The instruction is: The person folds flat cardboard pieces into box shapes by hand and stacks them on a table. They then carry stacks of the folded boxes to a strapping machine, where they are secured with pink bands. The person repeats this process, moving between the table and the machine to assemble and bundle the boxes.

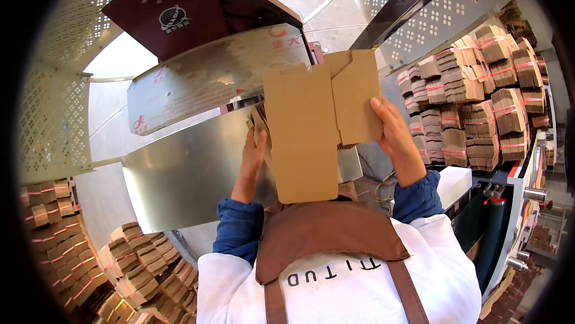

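Observation:
A stack of flat brown cardboard box blanks (306, 135) is held up in front of my chest. Its top sheet has a long panel toward me and side flaps at the right. My right hand (395, 129) grips the right flap edge, thumb on top and fingers partly hidden beneath. At the opposite side, my left hand (253, 155) is closed against the stack's left edge, where several layered sheets fan out slightly. Behind the cardboard lies a shiny metal work surface (191, 171), partly covered by the stack.
A dark red machine (165, 12) with a metal plate (215, 81) stands ahead. Perforated metal guards (57, 126) surround it. Tied cardboard bundles (473, 102) are piled at the right, and more bundles (144, 264) sit at lower left. Another machine with rollers (500, 228) is at my right.

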### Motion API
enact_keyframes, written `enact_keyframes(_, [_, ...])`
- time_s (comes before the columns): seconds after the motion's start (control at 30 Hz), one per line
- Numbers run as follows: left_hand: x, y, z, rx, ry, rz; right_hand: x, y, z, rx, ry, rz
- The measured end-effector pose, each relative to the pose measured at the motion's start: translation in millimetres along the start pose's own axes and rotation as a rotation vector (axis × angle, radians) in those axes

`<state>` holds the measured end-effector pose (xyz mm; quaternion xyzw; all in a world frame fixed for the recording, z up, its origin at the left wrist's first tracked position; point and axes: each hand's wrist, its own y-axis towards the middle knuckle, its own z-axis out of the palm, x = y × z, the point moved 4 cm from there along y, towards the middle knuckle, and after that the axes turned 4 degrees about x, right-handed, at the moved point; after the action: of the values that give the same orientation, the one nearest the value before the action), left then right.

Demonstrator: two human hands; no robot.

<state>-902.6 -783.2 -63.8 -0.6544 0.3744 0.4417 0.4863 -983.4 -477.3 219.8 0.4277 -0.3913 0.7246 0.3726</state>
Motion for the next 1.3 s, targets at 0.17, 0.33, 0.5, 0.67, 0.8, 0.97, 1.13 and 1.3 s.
enact_keyframes(0.17, [-116.2,-29.6,-58.2,-0.170,-0.094,0.215,-24.0,6.6,21.5,0.004,-0.084,0.011])
enact_keyframes(0.33, [-303.8,-87.8,-90.5,-0.110,0.751,1.021,-8.3,50.6,100.1,0.500,-1.050,-0.155])
enact_keyframes(0.5, [-269.2,-100.7,-134.6,0.432,0.886,0.457,-1.4,64.1,225.0,0.676,-1.374,-0.371])
enact_keyframes(0.67, [-164.5,-200.9,-192.0,-0.115,-0.054,0.099,-3.7,20.9,193.9,-0.104,-1.076,-0.825])
enact_keyframes(0.8, [-98.8,-293.4,-148.8,-0.158,-0.412,0.044,-117.4,-9.1,169.1,0.081,-0.422,-0.290])
enact_keyframes(0.97, [-99.7,-353.2,-143.3,-0.603,0.398,0.302,-177.9,-55.6,184.9,0.244,-0.170,0.084])
enact_keyframes(1.13, [-125.0,-342.8,-163.0,-0.183,0.784,0.451,-189.6,-76.1,213.2,0.301,-0.275,0.029])
enact_keyframes(1.3, [-121.0,-330.6,-186.2,-0.052,0.662,0.503,-200.7,-70.1,232.4,0.167,-0.634,-0.048])
